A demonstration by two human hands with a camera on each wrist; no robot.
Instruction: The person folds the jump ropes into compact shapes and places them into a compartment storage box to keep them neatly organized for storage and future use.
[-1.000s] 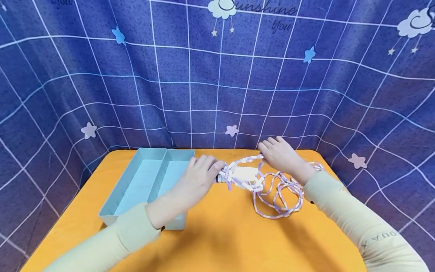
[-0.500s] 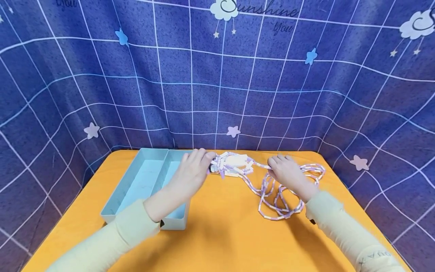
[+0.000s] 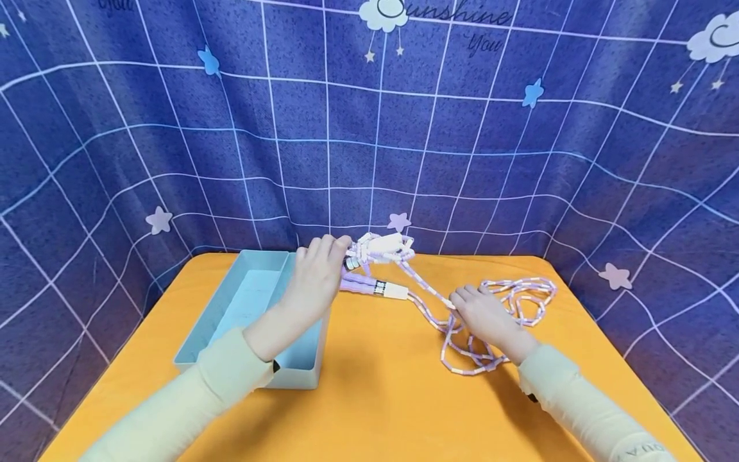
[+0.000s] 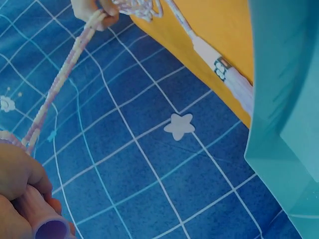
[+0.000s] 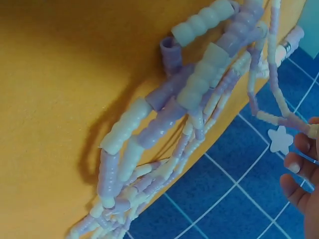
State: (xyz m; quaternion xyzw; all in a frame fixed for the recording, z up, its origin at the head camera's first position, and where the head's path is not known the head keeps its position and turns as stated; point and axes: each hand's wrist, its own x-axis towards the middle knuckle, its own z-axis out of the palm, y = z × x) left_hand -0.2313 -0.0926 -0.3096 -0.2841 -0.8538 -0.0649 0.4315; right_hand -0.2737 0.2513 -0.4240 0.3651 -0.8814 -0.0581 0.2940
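A beaded jump rope [image 3: 424, 282] in purple and white stretches between the two hands. My left hand [image 3: 316, 266] grips one purple handle [image 4: 42, 214], raised above the table near the box, with rope wound around its white end. My right hand [image 3: 484, 314] pinches a strand of the rope, lower down and to the right; its fingertips show at the beads in the right wrist view. The second handle [image 3: 381, 289], purple with a white end, lies on the table behind the left hand. Loose loops [image 3: 522, 298] of rope lie around the right hand.
A light blue two-compartment box [image 3: 317, 359] stands at the left, partly hidden by the left forearm. An orange cloth [image 3: 381, 398] covers the table. Behind it hangs a blue curtain [image 3: 369, 167] with a white grid and stars.
The left hand has moved left and up with the wound handle. The right hand has moved down and right, drawing the strand out. The second handle now shows on the table.
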